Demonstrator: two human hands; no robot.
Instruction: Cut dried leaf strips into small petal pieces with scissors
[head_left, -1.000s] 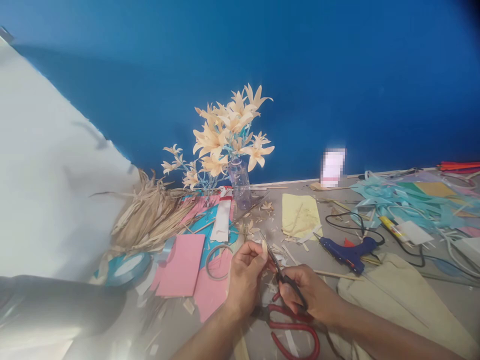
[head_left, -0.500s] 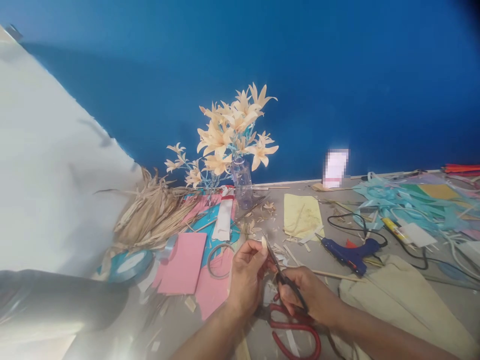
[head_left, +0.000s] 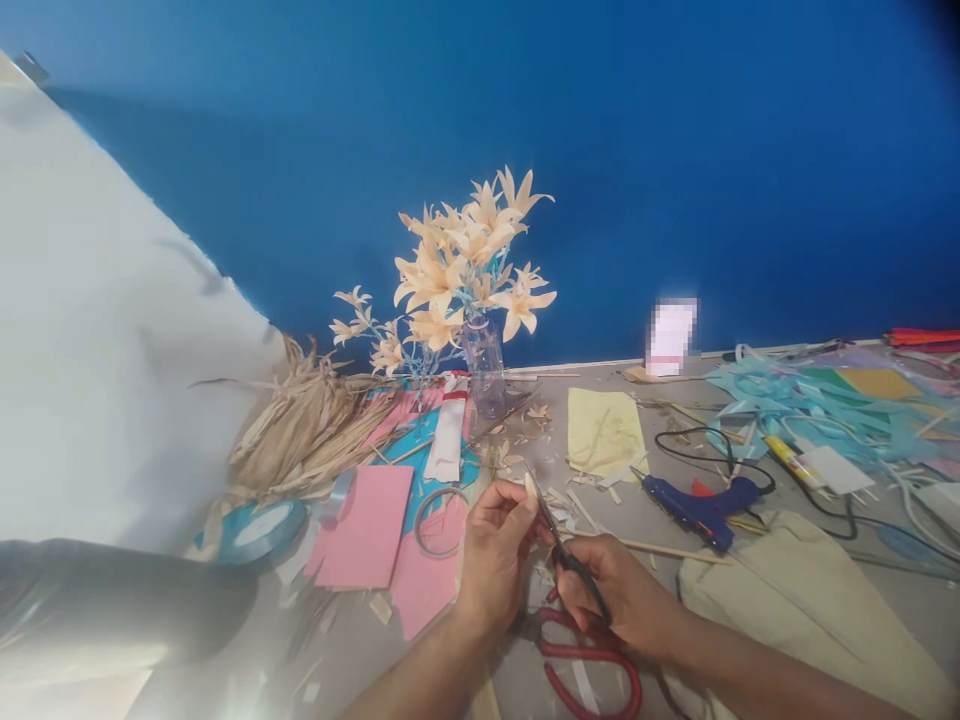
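Observation:
My left hand [head_left: 495, 545] pinches a small pale petal-like piece [head_left: 531, 490] between thumb and forefinger. Black-handled scissors [head_left: 574, 570] are gripped in my right hand [head_left: 619, 590], their blades angled up against the pale piece. Whether the blades are fully closed cannot be made out. Below my hands lies a second pair of scissors with red handles [head_left: 592, 655], partly hidden by my right hand. Behind my hands, cream artificial flowers [head_left: 465, 240] on light-blue stems stand in a clear bottle [head_left: 486, 370]. Scraps are strewn on the table around both hands.
At right lie a blue glue gun [head_left: 690, 510] with its black cord, a beige cloth [head_left: 810, 600] and turquoise strips [head_left: 780, 400]. Dried husks [head_left: 300, 430], a blue ribbon roll [head_left: 262, 530], pink paper [head_left: 367, 525] and a tape ring [head_left: 441, 522] are at left. Yellow paper [head_left: 606, 432] lies beyond.
The pale piece in my left hand has shifted very slightly upward. The scissors have turned a little in my right hand. Everything else stays in place.

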